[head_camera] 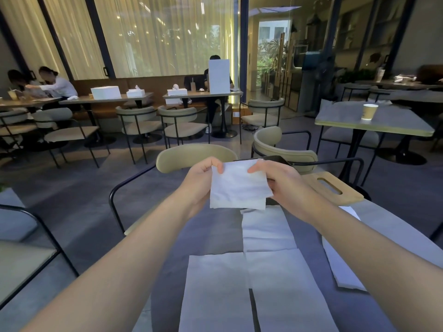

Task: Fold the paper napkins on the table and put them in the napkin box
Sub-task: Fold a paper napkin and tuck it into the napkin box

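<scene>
Café table (215, 236) below, both hands' fingers (217, 165) pinch a folded napkin (237, 185), hiding the box.

Napkin (239, 185) in my hands covers most of the dark box (275, 159) behind it; only its top edge shows. My right forearm (359, 240) crosses a flat napkin (340, 271), hiding its middle. Two near napkins (215, 295) run off the bottom edge. Faces at far tables (36, 101) blurred.
</scene>
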Available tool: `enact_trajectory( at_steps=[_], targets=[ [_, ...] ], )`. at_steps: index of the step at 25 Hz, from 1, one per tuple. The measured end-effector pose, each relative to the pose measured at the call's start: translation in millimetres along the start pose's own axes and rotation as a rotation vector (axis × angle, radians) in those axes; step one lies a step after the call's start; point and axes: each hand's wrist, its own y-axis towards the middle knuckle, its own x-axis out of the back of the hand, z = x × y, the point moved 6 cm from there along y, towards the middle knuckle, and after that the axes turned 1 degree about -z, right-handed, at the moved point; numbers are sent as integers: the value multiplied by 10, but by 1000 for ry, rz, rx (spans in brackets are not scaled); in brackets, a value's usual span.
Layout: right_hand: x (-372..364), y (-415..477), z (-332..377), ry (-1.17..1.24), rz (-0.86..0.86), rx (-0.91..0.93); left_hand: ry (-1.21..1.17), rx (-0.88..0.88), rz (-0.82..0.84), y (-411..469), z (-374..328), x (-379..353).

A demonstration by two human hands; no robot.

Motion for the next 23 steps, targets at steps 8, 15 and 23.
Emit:
enact_trajectory(
  at_steps=[8, 15, 23],
  targets=[
    [492, 401, 143, -544, -320, 147, 312, -146, -103, 383, 15, -147],
    [900, 862, -58, -813, -437, 60, 791, -216, -71, 823, 32, -477],
    [863, 799, -86, -1132, -468, 83, 1024, -292, -21, 821, 135, -570]
  ],
)
